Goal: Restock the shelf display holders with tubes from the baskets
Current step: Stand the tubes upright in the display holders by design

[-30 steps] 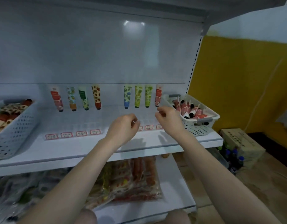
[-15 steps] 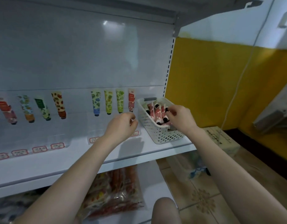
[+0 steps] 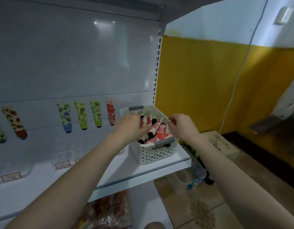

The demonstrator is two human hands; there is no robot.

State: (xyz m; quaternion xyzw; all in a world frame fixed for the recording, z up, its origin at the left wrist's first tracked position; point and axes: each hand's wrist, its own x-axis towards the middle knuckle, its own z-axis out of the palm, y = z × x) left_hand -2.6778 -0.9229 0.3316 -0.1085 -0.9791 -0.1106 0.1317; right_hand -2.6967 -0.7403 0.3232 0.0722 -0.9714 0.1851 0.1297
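A white perforated basket point(image 3: 157, 152) stands at the right end of the shelf point(image 3: 159, 167), full of red tubes point(image 3: 160, 133) with black caps. My left hand point(image 3: 129, 128) reaches into its left side, with the fingers down among the tubes and hidden there. My right hand point(image 3: 182, 125) is at the basket's right rim, thumb and forefinger pinching what looks like a tube's flat end. At the back, a blue-capped tube point(image 3: 65, 119), two green ones point(image 3: 81, 117) and a red one point(image 3: 110, 114) stand cap down. Clear holders with price labels point(image 3: 62, 164) line the front.
A patterned tube with a red cap point(image 3: 15, 121) stands further left. Bagged goods point(image 3: 108, 210) lie on the lower shelf. Right of the shelf are a cardboard box point(image 3: 220, 142), bottles on the tiled floor point(image 3: 197, 177) and a yellow wall with a hanging cable point(image 3: 234, 90).
The view has swung right, toward the basket. My left hand moved from the shelf front into the basket. My right hand shifted from among the tubes to the right rim.
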